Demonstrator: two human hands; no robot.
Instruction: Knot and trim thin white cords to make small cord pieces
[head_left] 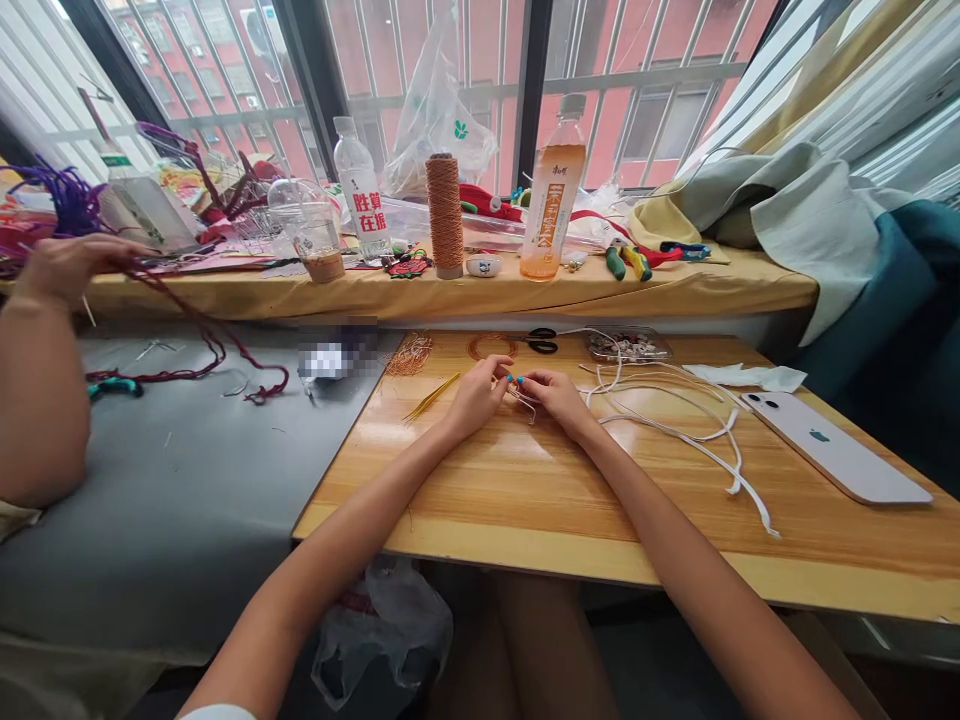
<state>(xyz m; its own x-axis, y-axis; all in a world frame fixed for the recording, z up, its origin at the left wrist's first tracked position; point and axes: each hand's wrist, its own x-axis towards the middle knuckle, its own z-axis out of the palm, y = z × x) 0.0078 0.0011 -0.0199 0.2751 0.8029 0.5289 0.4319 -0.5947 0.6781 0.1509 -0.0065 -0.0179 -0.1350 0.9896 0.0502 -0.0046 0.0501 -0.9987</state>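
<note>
Above the wooden board, my left hand (480, 397) and my right hand (556, 398) come close together, with fingertips pinched. A small bunch of thin pale cord (527, 403) shows between them; its exact form is too small to tell. Long white cords (694, 438) lie in loops on the board to the right of my right hand. Just beyond my fingers are a coil of copper-coloured cord (491, 346) and black-handled scissors (543, 341). Left of my left hand lie gold tweezers (433, 397) and a heap of thin orange cord ends (409, 354).
A phone (836, 445), a tissue (750, 376) and a clear tray of small parts (628, 345) lie on the right. Bottles (553, 195), a thread spool (445, 215) and pliers (630, 262) line the sill. At left, a co-worker's hand (75, 265) holds dark red cord (202, 320).
</note>
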